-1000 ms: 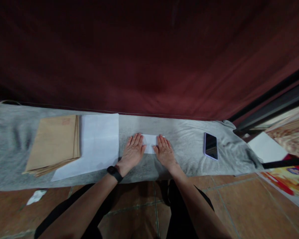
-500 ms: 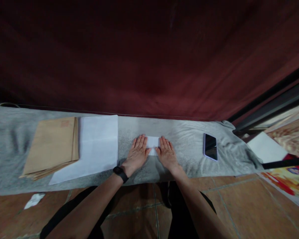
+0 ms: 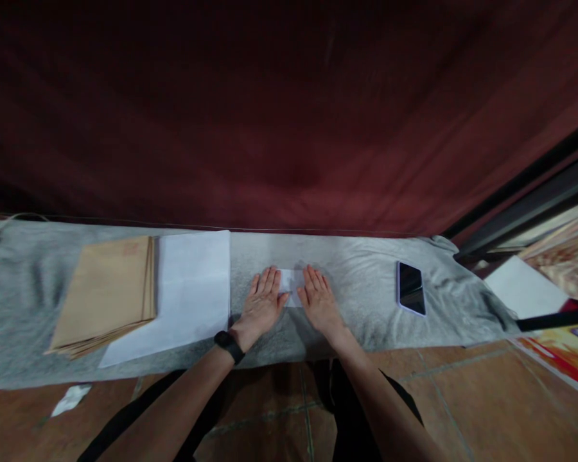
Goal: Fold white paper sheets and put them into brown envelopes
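A small folded piece of white paper (image 3: 293, 280) lies flat on the grey cloth (image 3: 366, 301) straight in front of me. Palm down at its left side is my left hand (image 3: 264, 298), fingers stretched out and pointing away from me, a black band on the wrist. On the right side of the paper, my right hand (image 3: 318, 298) also lies flat with its fingers extended. Both thumbs point inward over the paper, a small gap between them. The hands cover the paper's side edges.
To the left, a stack of brown envelopes (image 3: 108, 289) overlaps large white paper sheets (image 3: 192, 282). A phone (image 3: 411, 287) rests on the cloth at the right. Dark red fabric (image 3: 289, 128) rises behind. A crumpled white scrap (image 3: 70, 399) is on the tiled floor (image 3: 257, 410).
My right hand has shifted slightly left over the paper, and the thumbs sit a little differently. The whole scene appears slightly lower, as the camera has tilted.
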Demonstrator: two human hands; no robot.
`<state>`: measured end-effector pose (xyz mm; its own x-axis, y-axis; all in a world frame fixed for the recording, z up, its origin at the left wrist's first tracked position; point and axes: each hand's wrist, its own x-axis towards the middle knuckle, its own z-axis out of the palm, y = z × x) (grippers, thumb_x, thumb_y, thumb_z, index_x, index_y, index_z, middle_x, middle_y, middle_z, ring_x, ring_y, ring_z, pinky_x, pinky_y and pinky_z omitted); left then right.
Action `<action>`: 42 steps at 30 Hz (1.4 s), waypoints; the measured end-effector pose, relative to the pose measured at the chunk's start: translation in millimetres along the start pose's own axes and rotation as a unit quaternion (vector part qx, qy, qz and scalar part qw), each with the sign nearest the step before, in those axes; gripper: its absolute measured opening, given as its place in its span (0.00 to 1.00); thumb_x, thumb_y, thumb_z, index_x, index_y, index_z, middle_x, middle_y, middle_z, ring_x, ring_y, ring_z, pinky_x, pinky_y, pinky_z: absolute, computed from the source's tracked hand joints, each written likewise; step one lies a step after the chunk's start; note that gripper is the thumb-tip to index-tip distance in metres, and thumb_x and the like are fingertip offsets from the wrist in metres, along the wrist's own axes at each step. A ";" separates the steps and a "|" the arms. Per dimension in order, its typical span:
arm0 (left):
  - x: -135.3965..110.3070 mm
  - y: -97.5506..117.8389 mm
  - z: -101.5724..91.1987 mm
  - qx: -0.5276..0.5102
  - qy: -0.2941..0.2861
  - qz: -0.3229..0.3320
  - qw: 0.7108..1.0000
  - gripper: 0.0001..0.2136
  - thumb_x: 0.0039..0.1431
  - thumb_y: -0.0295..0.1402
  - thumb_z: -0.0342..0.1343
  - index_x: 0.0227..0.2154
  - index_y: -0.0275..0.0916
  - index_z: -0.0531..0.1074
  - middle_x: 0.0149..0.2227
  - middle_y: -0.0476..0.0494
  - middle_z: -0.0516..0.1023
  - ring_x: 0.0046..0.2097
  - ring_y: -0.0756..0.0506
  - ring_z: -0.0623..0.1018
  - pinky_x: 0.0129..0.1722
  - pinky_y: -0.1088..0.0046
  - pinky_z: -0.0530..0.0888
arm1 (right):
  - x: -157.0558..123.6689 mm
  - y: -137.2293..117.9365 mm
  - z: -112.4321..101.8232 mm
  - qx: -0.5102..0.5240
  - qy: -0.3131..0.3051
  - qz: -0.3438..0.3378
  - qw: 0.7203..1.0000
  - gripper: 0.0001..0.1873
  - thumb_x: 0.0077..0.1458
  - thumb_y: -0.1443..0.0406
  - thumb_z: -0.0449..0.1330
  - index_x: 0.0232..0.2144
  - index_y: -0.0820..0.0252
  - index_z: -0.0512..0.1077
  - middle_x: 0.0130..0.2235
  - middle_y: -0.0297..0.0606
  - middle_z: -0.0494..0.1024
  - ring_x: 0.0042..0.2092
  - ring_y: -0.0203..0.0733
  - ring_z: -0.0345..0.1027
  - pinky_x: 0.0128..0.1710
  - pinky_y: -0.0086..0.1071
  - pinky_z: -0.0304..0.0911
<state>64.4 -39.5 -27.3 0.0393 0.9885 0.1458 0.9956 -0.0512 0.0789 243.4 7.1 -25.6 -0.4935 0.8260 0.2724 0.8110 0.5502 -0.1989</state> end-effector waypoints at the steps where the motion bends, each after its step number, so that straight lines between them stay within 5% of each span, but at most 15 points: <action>1: -0.2 -0.3 -0.2 0.000 0.002 0.000 1.000 0.30 0.70 0.42 0.37 0.68 0.29 0.53 0.70 0.33 0.55 0.72 0.39 0.53 0.70 0.54 0.51 | 0.3 -5.5 1.9 0.010 -0.009 -0.016 1.000 0.29 0.71 0.58 0.44 0.68 0.66 0.56 0.70 0.46 0.56 0.71 0.49 0.48 0.68 0.47 0.48; 7: -3.1 -4.8 -3.4 0.001 0.003 0.008 1.000 0.28 0.70 0.40 0.37 0.68 0.33 0.55 0.70 0.36 0.57 0.72 0.42 0.55 0.70 0.57 0.52 | -3.8 -19.2 15.4 0.018 -0.013 -0.037 0.999 0.29 0.72 0.57 0.44 0.67 0.67 0.58 0.69 0.47 0.59 0.70 0.49 0.51 0.68 0.46 0.50; 22: -6.7 -9.9 -6.2 0.001 0.004 -0.003 1.000 0.28 0.71 0.43 0.36 0.69 0.36 0.54 0.70 0.38 0.58 0.72 0.42 0.55 0.69 0.54 0.52 | -13.1 10.5 24.5 -0.041 0.041 -0.043 0.997 0.32 0.71 0.54 0.42 0.68 0.68 0.56 0.68 0.50 0.60 0.69 0.50 0.54 0.66 0.46 0.50; 42: -4.2 -5.8 -11.3 0.008 -0.001 -0.008 1.000 0.29 0.71 0.43 0.36 0.68 0.32 0.55 0.70 0.35 0.57 0.72 0.40 0.55 0.70 0.52 0.50 | -11.3 27.3 6.4 -0.065 0.032 0.029 0.997 0.31 0.70 0.57 0.45 0.66 0.73 0.59 0.67 0.55 0.61 0.69 0.54 0.52 0.67 0.50 0.47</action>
<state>57.5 -45.0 -17.2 0.0230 0.9896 0.1419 0.9973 -0.0326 0.0660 269.1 13.5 -40.1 -0.4269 0.8444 0.3236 0.8736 0.4776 -0.0938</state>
